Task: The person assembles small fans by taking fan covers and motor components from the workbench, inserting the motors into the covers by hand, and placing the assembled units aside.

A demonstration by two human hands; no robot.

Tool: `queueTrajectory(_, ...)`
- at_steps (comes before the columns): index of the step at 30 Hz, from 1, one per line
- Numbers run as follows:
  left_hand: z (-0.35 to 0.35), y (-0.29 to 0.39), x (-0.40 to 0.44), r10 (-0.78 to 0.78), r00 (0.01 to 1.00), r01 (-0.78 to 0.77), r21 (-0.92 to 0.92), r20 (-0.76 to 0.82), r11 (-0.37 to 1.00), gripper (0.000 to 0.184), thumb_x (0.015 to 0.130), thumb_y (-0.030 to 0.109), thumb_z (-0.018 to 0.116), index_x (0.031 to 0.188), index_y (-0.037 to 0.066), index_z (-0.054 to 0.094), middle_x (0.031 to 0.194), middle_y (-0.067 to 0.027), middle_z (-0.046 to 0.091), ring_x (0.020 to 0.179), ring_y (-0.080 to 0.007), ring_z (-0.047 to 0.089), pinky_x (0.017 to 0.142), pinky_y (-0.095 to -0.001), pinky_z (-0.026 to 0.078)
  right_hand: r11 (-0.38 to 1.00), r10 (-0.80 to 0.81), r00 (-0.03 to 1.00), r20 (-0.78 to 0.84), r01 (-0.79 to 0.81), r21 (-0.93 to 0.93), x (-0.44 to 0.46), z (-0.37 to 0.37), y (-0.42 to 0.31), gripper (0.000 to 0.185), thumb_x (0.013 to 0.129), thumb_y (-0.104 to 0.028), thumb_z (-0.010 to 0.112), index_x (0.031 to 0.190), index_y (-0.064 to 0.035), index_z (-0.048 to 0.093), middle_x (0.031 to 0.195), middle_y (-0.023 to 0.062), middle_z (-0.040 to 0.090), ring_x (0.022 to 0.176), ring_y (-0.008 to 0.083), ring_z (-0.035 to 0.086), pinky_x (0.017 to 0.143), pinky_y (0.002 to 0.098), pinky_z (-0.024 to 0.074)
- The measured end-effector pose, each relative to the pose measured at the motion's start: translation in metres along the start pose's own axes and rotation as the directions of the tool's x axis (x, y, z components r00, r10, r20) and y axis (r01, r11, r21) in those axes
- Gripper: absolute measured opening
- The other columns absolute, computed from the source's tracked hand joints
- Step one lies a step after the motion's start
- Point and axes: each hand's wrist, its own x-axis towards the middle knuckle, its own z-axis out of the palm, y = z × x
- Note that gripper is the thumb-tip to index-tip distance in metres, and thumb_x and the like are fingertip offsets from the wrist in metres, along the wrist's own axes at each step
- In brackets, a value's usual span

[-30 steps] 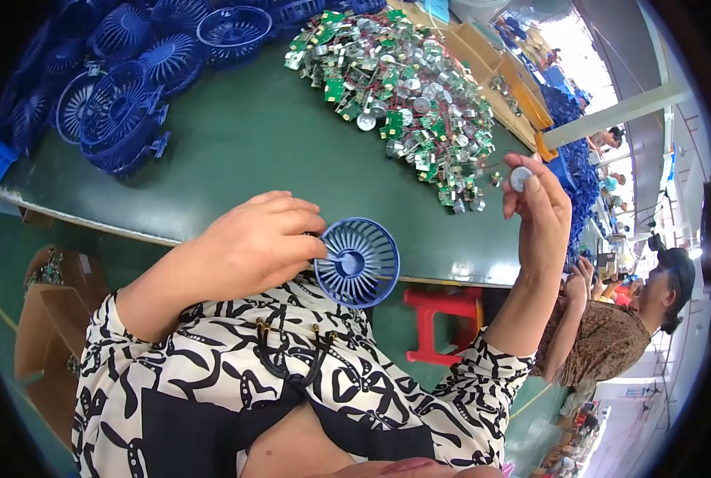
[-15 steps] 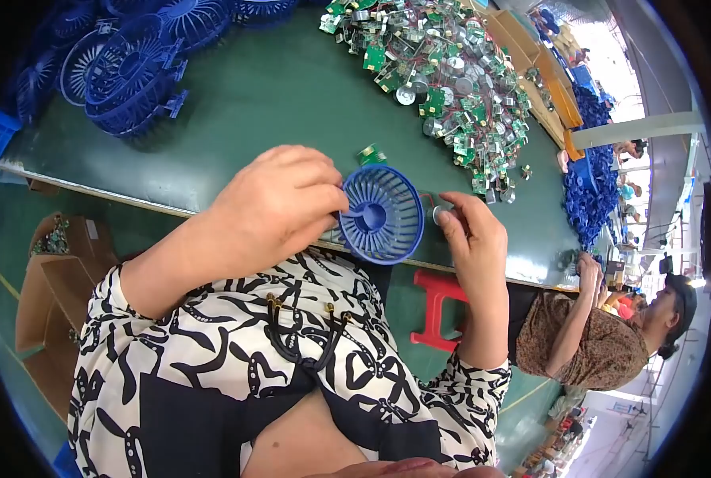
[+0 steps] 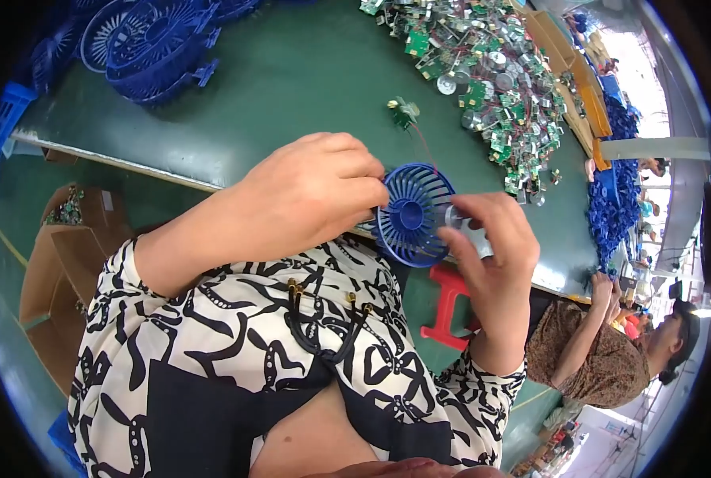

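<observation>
A round blue slotted plastic fan guard (image 3: pixel 410 213) is held at its left rim by my left hand (image 3: pixel 312 187), fingers closed, its cupped inside facing up. Between the thumb and fingers of my right hand (image 3: pixel 499 243) is a small silver round motor (image 3: pixel 453 216), at the guard's right rim. A thin reddish wire runs from the guard area to a small green circuit board (image 3: pixel 404 112) on the table just beyond. Whether the motor touches the guard I cannot tell.
A heap of circuit boards with wired motors (image 3: pixel 499 88) covers the green table (image 3: pixel 292 88) at the right. Blue fan guards (image 3: pixel 152 60) are stacked at upper left. A cardboard box (image 3: pixel 73 255) and red stool (image 3: pixel 449 307) stand below. A co-worker (image 3: pixel 586 350) sits at right.
My right hand has brought the motor leftward relative to the guard, from beside it to over its right rim. The circuit board now lies farther from the guard. The whole view has shifted.
</observation>
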Motion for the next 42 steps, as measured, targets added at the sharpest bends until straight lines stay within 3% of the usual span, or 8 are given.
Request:
queueTrajectory(5, 0.003, -0.001, -0.001, 0.003, 0.999, -0.004, -0.004, -0.051, 1.000, 0.025, 0.075, 0.001, 0.074, 0.099, 0.004, 0.066, 0.105, -0.0103, 0.065, 0.103, -0.0316, 0.063, 0.088, -0.0423, 0.052, 0.989, -0.132, 0.983, 0.128, 0.138, -0.046, 0.008, 0.013, -0.008, 0.040, 0.067, 0.000, 0.082, 0.105, -0.0026, 0.070, 0.095, 0.0109, 0.068, 0.085, 0.0306, 0.063, 0.073, 0.0390, 0.0515)
queueTrajectory(8, 0.002, -0.002, -0.002, 0.009, 1.000, -0.009, 0.002, -0.018, 1.000, 0.026, 0.074, 0.002, 0.074, 0.099, 0.004, 0.066, 0.105, -0.0100, 0.066, 0.104, -0.0310, 0.063, 0.089, -0.0424, 0.052, 0.974, -0.189, 0.973, 0.132, 0.203, -0.102, 0.010, 0.014, -0.007, 0.038, 0.070, -0.004, 0.080, 0.106, -0.0062, 0.070, 0.096, 0.0070, 0.067, 0.086, 0.0278, 0.063, 0.075, 0.0394, 0.0511)
queueTrajectory(17, 0.002, -0.002, -0.004, 0.007, 1.000, -0.007, 0.049, 0.013, 0.999, 0.026, 0.074, 0.004, 0.073, 0.099, 0.004, 0.067, 0.105, -0.0101, 0.066, 0.106, -0.0303, 0.063, 0.091, -0.0421, 0.052, 0.980, -0.153, 0.951, 0.268, 0.180, -0.082, 0.022, 0.010, -0.009, 0.039, 0.070, -0.001, 0.078, 0.108, -0.0076, 0.071, 0.099, 0.0096, 0.067, 0.085, 0.0299, 0.066, 0.073, 0.0395, 0.0530)
queueTrajectory(20, 0.002, -0.002, -0.004, 0.004, 1.000, -0.004, 0.048, 0.002, 0.999, 0.026, 0.073, 0.003, 0.073, 0.099, 0.004, 0.067, 0.105, -0.0098, 0.066, 0.106, -0.0303, 0.063, 0.090, -0.0418, 0.052, 0.968, -0.099, 0.950, 0.297, 0.161, -0.191, 0.018, 0.010, -0.014, 0.041, 0.071, -0.003, 0.079, 0.110, -0.0060, 0.070, 0.100, 0.0101, 0.067, 0.088, 0.0308, 0.066, 0.074, 0.0394, 0.0538)
queueTrajectory(26, 0.001, -0.001, -0.002, -0.008, 1.000, 0.008, 0.041, 0.004, 0.999, 0.026, 0.072, 0.002, 0.073, 0.097, 0.004, 0.067, 0.103, -0.0093, 0.066, 0.103, -0.0303, 0.064, 0.088, -0.0415, 0.053, 0.983, -0.180, 0.978, 0.109, 0.183, -0.013, 0.002, 0.011, -0.003, 0.048, 0.076, -0.019, 0.080, 0.119, -0.0018, 0.069, 0.114, 0.0158, 0.068, 0.095, 0.0329, 0.067, 0.078, 0.0388, 0.0542)
queueTrajectory(32, 0.005, -0.004, -0.001, 0.013, 0.999, -0.012, 0.038, -0.040, 0.999, 0.025, 0.072, 0.000, 0.073, 0.096, 0.004, 0.067, 0.102, -0.0095, 0.066, 0.101, -0.0303, 0.064, 0.085, -0.0414, 0.054, 0.915, -0.335, 0.938, 0.086, 0.346, -0.207, -0.027, 0.031, 0.010, 0.060, 0.075, -0.034, 0.077, 0.126, -0.0049, 0.069, 0.130, 0.0094, 0.064, 0.098, 0.0250, 0.064, 0.082, 0.0368, 0.0506)
queueTrajectory(39, 0.004, -0.003, 0.000, 0.026, 0.999, -0.025, 0.057, -0.025, 0.998, 0.026, 0.074, 0.003, 0.075, 0.099, 0.005, 0.067, 0.109, -0.0115, 0.065, 0.101, -0.0321, 0.064, 0.086, -0.0432, 0.053, 0.901, -0.371, 0.928, 0.020, 0.365, -0.233, -0.030, 0.041, 0.018, 0.059, 0.067, -0.023, 0.081, 0.122, -0.0050, 0.071, 0.127, 0.0098, 0.065, 0.096, 0.0242, 0.065, 0.083, 0.0371, 0.0514)
queueTrajectory(42, -0.007, 0.003, 0.000, 0.050, 0.988, -0.043, 0.053, -0.144, 0.998, 0.030, 0.076, 0.006, 0.076, 0.104, 0.006, 0.068, 0.119, -0.0147, 0.065, 0.111, -0.0349, 0.063, 0.094, -0.0437, 0.052, 0.905, -0.375, 0.925, -0.061, 0.351, -0.241, -0.035, 0.040, 0.027, 0.058, 0.066, -0.020, 0.081, 0.121, -0.0040, 0.071, 0.125, 0.0127, 0.067, 0.098, 0.0273, 0.066, 0.085, 0.0381, 0.0525)
